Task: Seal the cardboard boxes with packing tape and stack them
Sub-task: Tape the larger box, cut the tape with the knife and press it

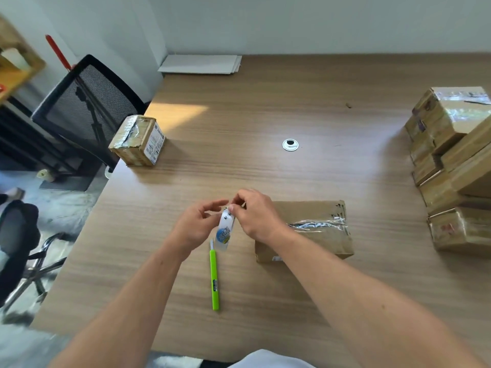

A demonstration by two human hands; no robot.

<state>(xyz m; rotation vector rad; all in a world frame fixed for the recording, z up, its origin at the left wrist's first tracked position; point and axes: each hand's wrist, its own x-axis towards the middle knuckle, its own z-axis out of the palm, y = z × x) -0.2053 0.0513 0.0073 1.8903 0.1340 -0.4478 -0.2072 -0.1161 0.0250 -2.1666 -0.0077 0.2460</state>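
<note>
**A:** Grip, left to right?

**B:** Take the table as a dial, with the person at six. Left hand (pixel 198 224) holds the roll (pixel 225 229), fingers curled round its side, just above the table towards six. Right hand (pixel 255 216) pinches the roll's top rim, thumb and forefinger closed on it. It looks like a hunt for the loose end. Whether the end is lifted, I cannot tell.

**A:** How to do it well?

**B:** My judgement: keep the left hand firm so the roll doesn't spin. Pick at the edge with a nail, then peel slow and straight so the film doesn't split into a sliver. Draw out enough to span the seam before reaching for the cutter (pixel 214 280). It is green and lies on the table on the six side of the roll, blade end towards twelve.

**A:** The box?

**B:** Box (pixel 318 232) at four, flat on the table, just beside the right wrist. One crinkled strip already runs across its top. The forearm hides the near corner, so I can't say the seam is fully closed.

**A:** Surface, room?

**B:** Wood-grain table (pixel 265 102).
- Chair (pixel 85 104), black mesh, off the edge at ten.
- Small box (pixel 138 140), taped, on the table at ten, near that edge.
- Papers (pixel 202 64) at twelve, by the wall.
- Grommet (pixel 290 144) about centre.
- Stack (pixel 449 155) of taped boxes at three, several high and set unevenly.
</note>
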